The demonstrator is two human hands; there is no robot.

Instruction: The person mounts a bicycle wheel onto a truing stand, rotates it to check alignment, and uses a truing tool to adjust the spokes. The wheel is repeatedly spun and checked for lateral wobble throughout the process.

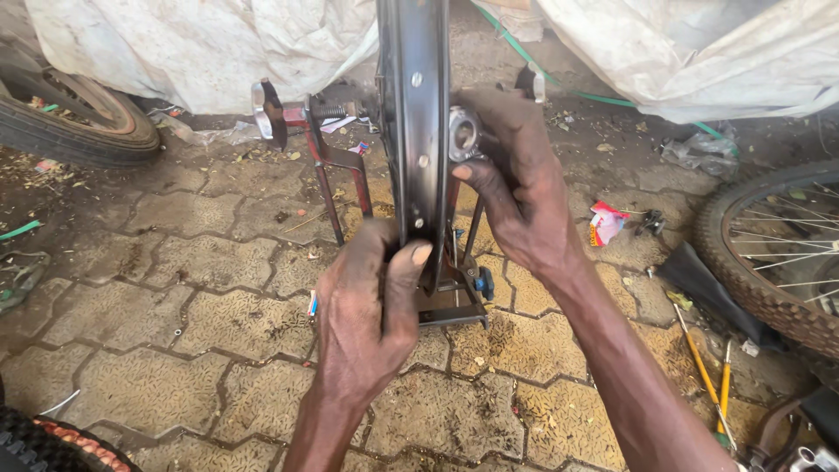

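A dark metal wheel rim (412, 105) stands upright, edge-on, in a red truing stand (336, 162) on the paved ground. My left hand (367, 306) grips the rim's near lower edge, thumb pressed on its right side. My right hand (516, 183) reaches around the rim's right side, fingers at the shiny hub end (463, 133) and the stand's knob there. The spokes are mostly hidden behind the rim and hands.
A tyred wheel (79, 122) lies at the far left, a spoked wheel (769, 253) at the right. Yellow-handled pliers (708, 376) lie at lower right. White sacking (210, 44) hangs behind. A red wrapper (605, 223) and litter dot the pavers (175, 315).
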